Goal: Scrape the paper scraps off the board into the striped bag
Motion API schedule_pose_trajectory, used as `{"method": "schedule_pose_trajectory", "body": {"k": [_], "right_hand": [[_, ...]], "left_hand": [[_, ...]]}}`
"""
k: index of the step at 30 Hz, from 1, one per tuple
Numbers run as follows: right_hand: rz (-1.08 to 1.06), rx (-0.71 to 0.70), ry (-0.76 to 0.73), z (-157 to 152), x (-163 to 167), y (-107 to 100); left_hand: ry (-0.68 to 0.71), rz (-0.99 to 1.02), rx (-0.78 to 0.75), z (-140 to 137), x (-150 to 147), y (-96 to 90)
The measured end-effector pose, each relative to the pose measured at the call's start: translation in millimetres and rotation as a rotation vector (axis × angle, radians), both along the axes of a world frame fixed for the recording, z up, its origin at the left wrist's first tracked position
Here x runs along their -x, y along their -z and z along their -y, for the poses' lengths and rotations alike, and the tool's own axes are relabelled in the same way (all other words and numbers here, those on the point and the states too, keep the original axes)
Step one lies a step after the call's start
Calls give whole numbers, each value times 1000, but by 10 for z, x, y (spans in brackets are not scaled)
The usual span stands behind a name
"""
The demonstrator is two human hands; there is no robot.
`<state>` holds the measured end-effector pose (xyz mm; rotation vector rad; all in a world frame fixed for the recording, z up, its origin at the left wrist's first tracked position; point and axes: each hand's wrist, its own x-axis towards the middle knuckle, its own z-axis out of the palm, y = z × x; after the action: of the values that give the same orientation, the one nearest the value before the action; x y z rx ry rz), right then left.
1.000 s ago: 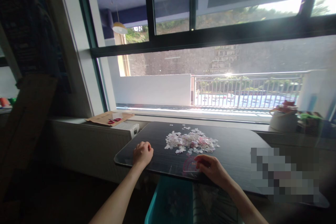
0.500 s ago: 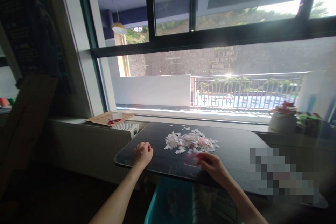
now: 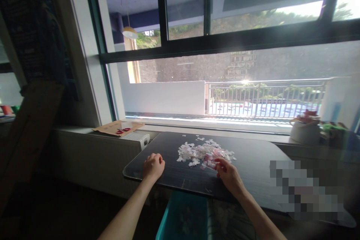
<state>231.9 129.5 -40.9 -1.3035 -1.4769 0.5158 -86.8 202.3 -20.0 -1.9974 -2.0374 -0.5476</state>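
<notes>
A heap of small white and pinkish paper-like pieces (image 3: 197, 151) lies on the dark table (image 3: 253, 174). My right hand (image 3: 229, 175) is at the near right side of the heap, with its thumb and fingers pinched on a clear pinkish plastic piece (image 3: 209, 162). That piece overlaps the front of the heap, so its outline is hard to make out. Resting on the table near its left front corner, my left hand (image 3: 153, 165) is curled into a loose fist, apart from the heap. Nothing shows in it; its palm is hidden.
Below the table's front edge stands a teal bin (image 3: 180, 215) with pale bits inside. Red-handled scissors (image 3: 123, 131) lie on brown cardboard (image 3: 108, 128) at the sill. A white pot (image 3: 303, 131) stands right; a blurred patch covers the table's right end.
My right hand has moved slightly away from me, carrying the clear pinkish piece from the bare tabletop to the front of the heap. My left hand has stayed in place.
</notes>
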Motion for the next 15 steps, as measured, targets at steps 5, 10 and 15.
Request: {"method": "schedule_pose_trajectory", "body": {"k": [5,10,15], "right_hand": [[65,-13,-35,60,32,-17],[103,-35,2,80,36,-26],[126,-50,-49,100,56,-22]], "left_hand": [[-3,1,4,4,-12,-12],[-3,0,9,18,-21,-28],[-4,0,13,27,-22,-38]]}}
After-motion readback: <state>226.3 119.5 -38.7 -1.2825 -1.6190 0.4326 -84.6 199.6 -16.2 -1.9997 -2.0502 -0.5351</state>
